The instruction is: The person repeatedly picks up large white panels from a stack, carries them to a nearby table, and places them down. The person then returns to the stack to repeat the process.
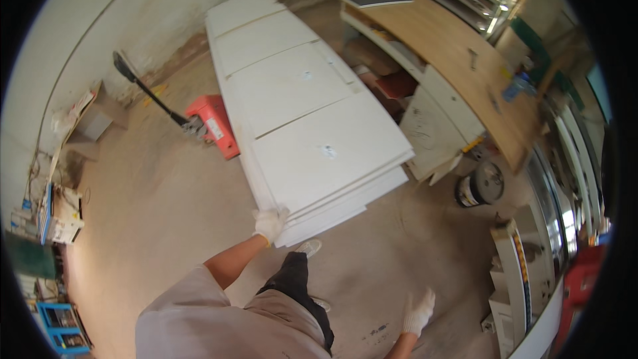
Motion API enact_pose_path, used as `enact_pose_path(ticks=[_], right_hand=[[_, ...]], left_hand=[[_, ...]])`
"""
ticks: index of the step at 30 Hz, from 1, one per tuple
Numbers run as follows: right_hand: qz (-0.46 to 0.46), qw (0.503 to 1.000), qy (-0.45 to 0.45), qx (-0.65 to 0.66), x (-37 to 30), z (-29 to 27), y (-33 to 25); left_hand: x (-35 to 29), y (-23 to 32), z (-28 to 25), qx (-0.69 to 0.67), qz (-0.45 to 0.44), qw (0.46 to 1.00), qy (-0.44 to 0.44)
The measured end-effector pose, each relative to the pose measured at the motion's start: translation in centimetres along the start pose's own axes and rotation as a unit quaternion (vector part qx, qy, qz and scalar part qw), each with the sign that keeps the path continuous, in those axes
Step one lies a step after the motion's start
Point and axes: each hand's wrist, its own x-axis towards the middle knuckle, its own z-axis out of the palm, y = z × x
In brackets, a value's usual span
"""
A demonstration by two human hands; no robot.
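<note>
A long stack of white flat panels (292, 110) runs from near my feet toward the far wall. Its near-left corner is gripped by my left hand (269, 223), in a white knit glove, with fingers over the edge. The sheets at the near end are slightly offset from one another. Low on the right, my gloved right hand (419, 311) hangs over the floor with its fingers stretched out. Nothing is in that hand, and it is apart from the panels.
Left of the stack stands a red pallet jack (214, 126) with a black handle. A wood-topped desk (452, 46) is at the far right, with a dark bucket (480, 184) beside it. White cabinet-like pieces (512, 279) line the right; a blue-framed unit (64, 326) stands lower left.
</note>
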Motion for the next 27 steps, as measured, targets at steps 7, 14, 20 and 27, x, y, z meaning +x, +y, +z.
enact_pose_path(ticks=[7,14,20,27], right_hand=[[-0.155,0.985,-0.076,-0.019,20.0,10.4,-17.9],[-0.053,0.968,-0.203,0.135,21.1,15.6,-31.2],[0.224,0.800,-0.407,0.380,11.4,20.6,-33.6],[0.171,0.914,-0.254,0.267,4.5,22.3,-30.1]], left_hand=[[9.1,-4.7,-1.6,-0.188,-0.262,0.943,-0.083],[22.2,-7.6,-5.3,-0.071,-0.038,0.983,0.163],[26.6,-9.0,-6.6,0.235,0.142,0.959,-0.070],[18.3,-7.5,-5.8,0.045,0.011,0.994,-0.098]])
